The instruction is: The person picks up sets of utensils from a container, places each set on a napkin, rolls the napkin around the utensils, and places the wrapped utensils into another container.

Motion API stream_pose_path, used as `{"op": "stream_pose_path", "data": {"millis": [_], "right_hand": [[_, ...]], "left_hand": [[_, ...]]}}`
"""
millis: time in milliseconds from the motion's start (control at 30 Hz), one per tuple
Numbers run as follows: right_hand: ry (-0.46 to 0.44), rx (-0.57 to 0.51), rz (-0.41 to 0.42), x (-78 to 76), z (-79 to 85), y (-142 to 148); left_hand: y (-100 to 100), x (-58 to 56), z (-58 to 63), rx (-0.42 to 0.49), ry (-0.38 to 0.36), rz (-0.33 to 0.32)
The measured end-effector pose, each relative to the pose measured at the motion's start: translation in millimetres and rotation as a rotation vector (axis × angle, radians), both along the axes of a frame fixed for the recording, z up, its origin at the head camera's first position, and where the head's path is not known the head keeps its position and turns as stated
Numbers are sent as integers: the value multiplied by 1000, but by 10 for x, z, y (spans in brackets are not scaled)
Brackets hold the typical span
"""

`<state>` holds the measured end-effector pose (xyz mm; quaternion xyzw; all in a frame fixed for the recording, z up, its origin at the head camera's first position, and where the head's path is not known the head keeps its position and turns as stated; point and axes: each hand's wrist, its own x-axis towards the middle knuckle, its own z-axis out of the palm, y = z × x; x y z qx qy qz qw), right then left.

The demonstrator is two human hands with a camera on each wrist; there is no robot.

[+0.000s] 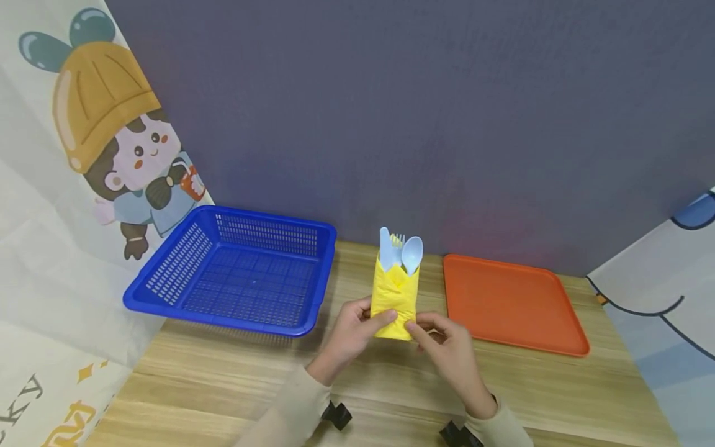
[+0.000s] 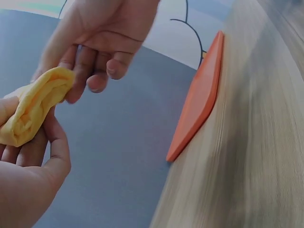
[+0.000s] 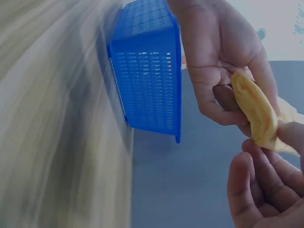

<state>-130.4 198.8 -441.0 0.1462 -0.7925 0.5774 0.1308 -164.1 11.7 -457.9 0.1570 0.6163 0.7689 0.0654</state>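
A folded yellow napkin (image 1: pixel 394 298) stands upright above the wooden table (image 1: pixel 223 385), forming a pocket. A pale blue knife (image 1: pixel 385 248), fork (image 1: pixel 398 241) and spoon (image 1: pixel 412 253) stick out of its top. My left hand (image 1: pixel 384 318) grips the napkin's lower left edge, fingers curled round it. My right hand (image 1: pixel 418 327) pinches the lower right corner with fingertips. In the left wrist view the napkin (image 2: pixel 35 107) lies bunched in my left hand (image 2: pixel 28 156), and my right hand (image 2: pixel 95 61) touches its end. In the right wrist view the napkin (image 3: pixel 256 111) sits between both hands.
A blue slotted basket (image 1: pixel 234 273) sits on the table to the left, nothing visible in it. An orange tray (image 1: pixel 511 304) lies flat to the right. A grey wall stands behind, and printed cloth hangs at both sides.
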Motion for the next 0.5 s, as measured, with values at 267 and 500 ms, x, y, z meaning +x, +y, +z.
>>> {"op": "stream_pose_path", "data": {"millis": [267,500], "right_hand": [[-40,61,-32,11,10,47],[-174,-103,131,-21,1,134]], "left_hand": [[-1,11,28,40,-11,-65],[-86,-55,25,201,-203,-305]]}}
